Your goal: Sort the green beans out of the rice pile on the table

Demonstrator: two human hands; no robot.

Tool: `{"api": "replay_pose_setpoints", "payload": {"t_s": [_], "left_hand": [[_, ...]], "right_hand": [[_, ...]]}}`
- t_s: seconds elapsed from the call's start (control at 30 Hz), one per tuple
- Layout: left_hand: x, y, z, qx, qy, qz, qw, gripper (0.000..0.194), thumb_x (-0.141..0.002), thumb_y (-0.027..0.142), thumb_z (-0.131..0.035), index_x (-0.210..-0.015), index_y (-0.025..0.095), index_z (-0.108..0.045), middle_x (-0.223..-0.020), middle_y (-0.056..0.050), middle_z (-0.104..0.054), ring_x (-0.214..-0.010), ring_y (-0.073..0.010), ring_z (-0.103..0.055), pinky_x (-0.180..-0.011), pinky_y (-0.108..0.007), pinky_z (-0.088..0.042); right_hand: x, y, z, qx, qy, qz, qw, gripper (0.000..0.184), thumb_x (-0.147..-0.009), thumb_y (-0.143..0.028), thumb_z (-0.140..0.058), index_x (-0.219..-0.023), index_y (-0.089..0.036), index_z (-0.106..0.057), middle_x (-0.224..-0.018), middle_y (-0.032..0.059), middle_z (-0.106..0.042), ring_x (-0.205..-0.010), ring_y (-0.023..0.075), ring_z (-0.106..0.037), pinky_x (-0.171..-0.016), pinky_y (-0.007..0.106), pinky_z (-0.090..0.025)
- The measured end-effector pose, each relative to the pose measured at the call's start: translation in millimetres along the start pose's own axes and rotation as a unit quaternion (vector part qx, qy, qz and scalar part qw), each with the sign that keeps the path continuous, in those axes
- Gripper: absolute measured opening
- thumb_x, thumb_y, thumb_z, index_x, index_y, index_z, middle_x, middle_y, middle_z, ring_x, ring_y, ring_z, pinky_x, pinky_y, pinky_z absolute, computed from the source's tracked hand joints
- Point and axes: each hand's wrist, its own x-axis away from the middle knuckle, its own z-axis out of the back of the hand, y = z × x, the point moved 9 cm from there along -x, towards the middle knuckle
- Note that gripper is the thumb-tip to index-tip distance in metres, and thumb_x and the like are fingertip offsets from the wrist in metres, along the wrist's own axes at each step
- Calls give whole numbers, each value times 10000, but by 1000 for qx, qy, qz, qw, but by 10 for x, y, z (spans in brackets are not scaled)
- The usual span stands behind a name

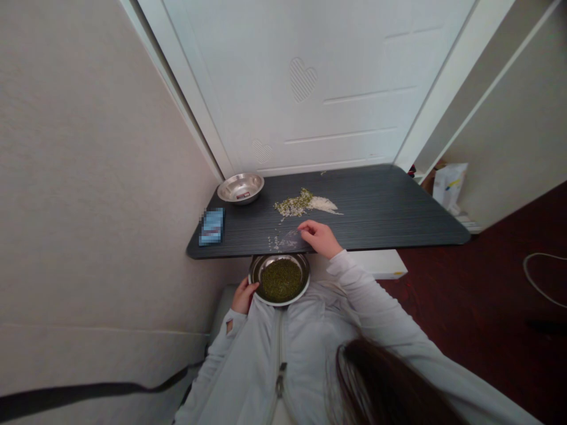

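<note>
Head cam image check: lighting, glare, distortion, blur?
Head view: dim, soft light, darker toward the lower right; wide-angle stretch, with the door edges slanting inward; mild glints on the steel bowl at the table's left; blue item pixelated, unreadable; green grains in the held bowl blend together; right hand without obvious motion smear.

Your two arms and hands, as seen from above

Left arm [215, 348]: one, sleeved, reaching forward from 7 o'clock, bent at the elbow. Left hand [241, 297]: at 7 o'clock of centre, fingers curled in a grasp, thumb uppermost. Right arm [390, 313]: one, sleeved, extended diagonally from 4 o'clock towards centre. Right hand [323, 239]: at 4 o'clock, back uppermost, your fingers bent, fingertips directed to 9 o'clock.
</note>
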Motion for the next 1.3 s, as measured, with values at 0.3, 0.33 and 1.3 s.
{"api": "replay_pose_setpoints", "payload": {"t_s": [0.3,0.33,1.3], "left_hand": [[21,-1,-36,10,-8,6,1000,373,-409,219,-666,-761,135,-578,-713,-29,-633,-759,-205,-554,-752,-326,-355],[24,8,-33,7,-6,3,1000,367,-409,217,-666,-756,134,-579,-718,-29,-633,-759,-202,-552,-752,-322,-354],[73,77,-68,-14,2,-2,1000,373,-384,248,-672,-730,135,-591,-675,-27,-631,-764,-215,-550,-751,-332,-348]], "right_hand": [[-12,32,41,-35,23,-12,999,184,-620,-225,-420,-731,-168,-556,-559,-33,-495,-524,84,-433,-533,202,-338],[-13,34,46,-33,27,-13,999,184,-620,-226,-422,-733,-169,-556,-566,-31,-499,-530,85,-437,-537,204,-341],[29,250,422,-45,235,-83,967,225,-648,-251,-396,-789,-146,-537,-704,30,-560,-626,123,-472,-634,244,-375]]}}
